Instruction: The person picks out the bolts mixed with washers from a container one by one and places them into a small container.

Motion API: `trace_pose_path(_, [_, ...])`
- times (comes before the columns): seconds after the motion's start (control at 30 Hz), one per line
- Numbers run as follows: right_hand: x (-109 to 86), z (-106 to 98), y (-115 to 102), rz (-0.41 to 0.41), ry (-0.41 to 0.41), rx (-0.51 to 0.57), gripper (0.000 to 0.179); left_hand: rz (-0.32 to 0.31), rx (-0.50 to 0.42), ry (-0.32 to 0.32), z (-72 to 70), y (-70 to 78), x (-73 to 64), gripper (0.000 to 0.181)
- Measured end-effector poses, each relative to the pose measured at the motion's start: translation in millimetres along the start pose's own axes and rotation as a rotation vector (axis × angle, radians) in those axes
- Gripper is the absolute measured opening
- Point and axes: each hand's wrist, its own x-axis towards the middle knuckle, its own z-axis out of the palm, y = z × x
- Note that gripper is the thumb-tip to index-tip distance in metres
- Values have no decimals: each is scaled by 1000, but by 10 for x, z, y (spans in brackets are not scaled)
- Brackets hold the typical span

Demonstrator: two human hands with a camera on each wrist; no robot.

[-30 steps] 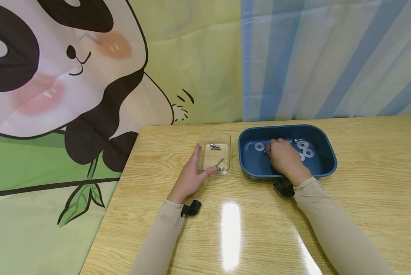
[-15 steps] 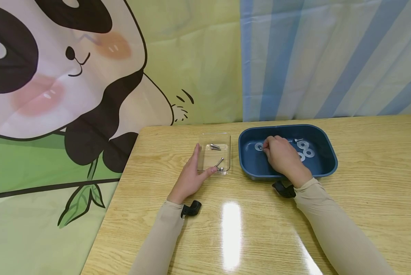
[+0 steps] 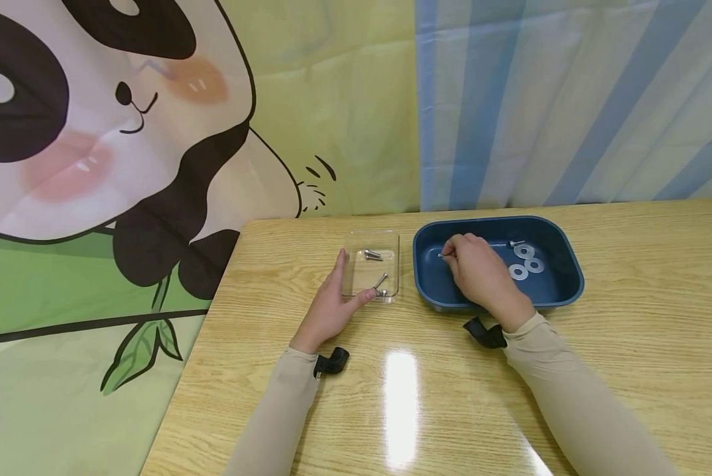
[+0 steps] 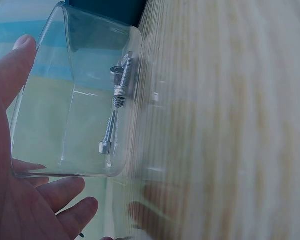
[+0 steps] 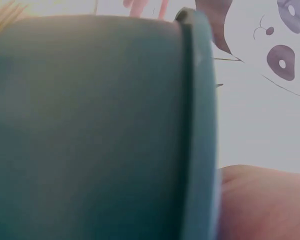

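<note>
In the head view my left hand (image 3: 326, 311) lies at the near left corner of a clear plastic box (image 3: 398, 264), thumb at the near rim and fingers along the left side. Inside are several silver socket-head bolts (image 4: 106, 142), also visible in the left wrist view. My right hand (image 3: 480, 271) reaches into a dark blue tray (image 3: 546, 291), its thumb and index finger pinching a small silver bolt (image 3: 441, 256) near the left wall. Flat washers (image 3: 518, 272) and another bolt (image 3: 516, 243) lie on the right side of the tray.
Both containers stand side by side near the back edge of a wood-grain table (image 3: 451, 410). A printed panda cloth (image 3: 225, 165) and a striped part of it hang behind. In the right wrist view the tray wall (image 5: 90, 125) fills most of the picture.
My right hand has moved left inside the tray with the bolt. The washer seen there at the left is no longer visible, and one on the right is uncovered. My left hand stays put.
</note>
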Motion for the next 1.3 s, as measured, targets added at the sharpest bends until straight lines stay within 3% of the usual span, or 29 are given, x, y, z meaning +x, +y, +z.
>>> trace_pose_path(0.57, [-3, 74, -194, -16, 19, 21, 11, 1, 5, -5, -3, 1, -5, 105])
trace_pose_path(1.3, [12, 245, -414, -122, 26, 33, 9, -5, -13, -9, 1, 0, 0, 105])
